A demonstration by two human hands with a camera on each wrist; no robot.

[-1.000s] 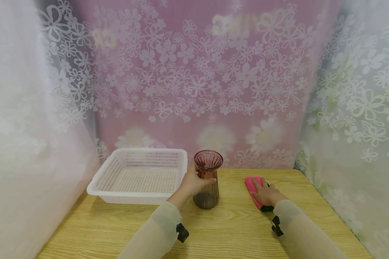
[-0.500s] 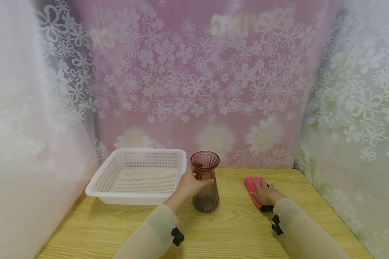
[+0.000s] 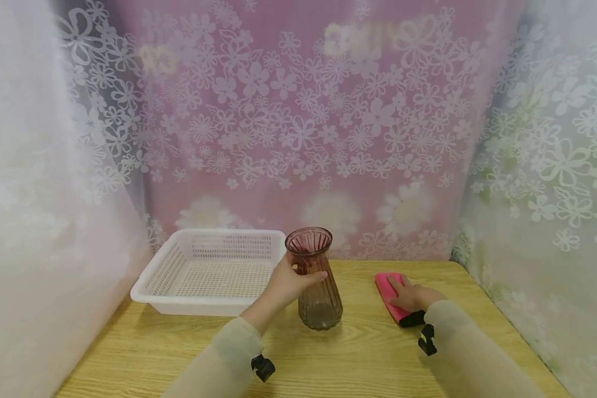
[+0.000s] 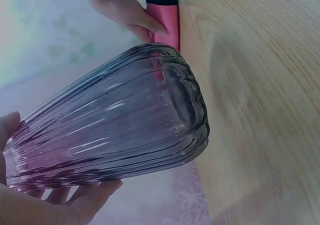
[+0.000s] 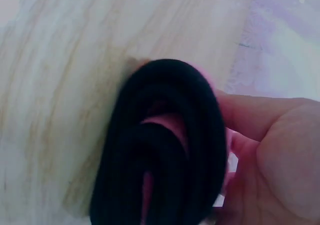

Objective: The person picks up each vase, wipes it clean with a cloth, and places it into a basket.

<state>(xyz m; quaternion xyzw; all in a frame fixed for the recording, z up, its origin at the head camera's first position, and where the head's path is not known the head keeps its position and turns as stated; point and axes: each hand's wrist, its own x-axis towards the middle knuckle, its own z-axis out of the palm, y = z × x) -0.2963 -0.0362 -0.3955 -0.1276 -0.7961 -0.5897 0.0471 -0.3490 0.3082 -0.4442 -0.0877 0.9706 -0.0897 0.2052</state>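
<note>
Near the middle of the table, my left hand (image 3: 281, 284) grips a ribbed glass vase (image 3: 321, 304) by its narrow neck, thumb across the front. The glass fades from pink-purple at the flared mouth to grey at the base. The vase leans, mouth to the left, and in the left wrist view its base (image 4: 187, 105) appears clear of the tabletop. Farther right, my right hand (image 3: 414, 297) holds a rolled pink cloth-like piece with a black lining (image 3: 389, 290) lying on the table. The right wrist view shows its layered black end (image 5: 165, 92) beside my thumb and fingers.
A white perforated plastic basket (image 3: 208, 305) stands on the wooden table (image 3: 368, 359) just left of the vase. Flower-patterned curtains (image 3: 298, 132) close in the back and both sides. Each sleeve carries a small black camera mount (image 3: 262, 367).
The vase has gone from upright to tilted, its mouth moving left and its base coming nearer. My left arm has drawn back slightly. The right hand has shifted only a little on the roll.
</note>
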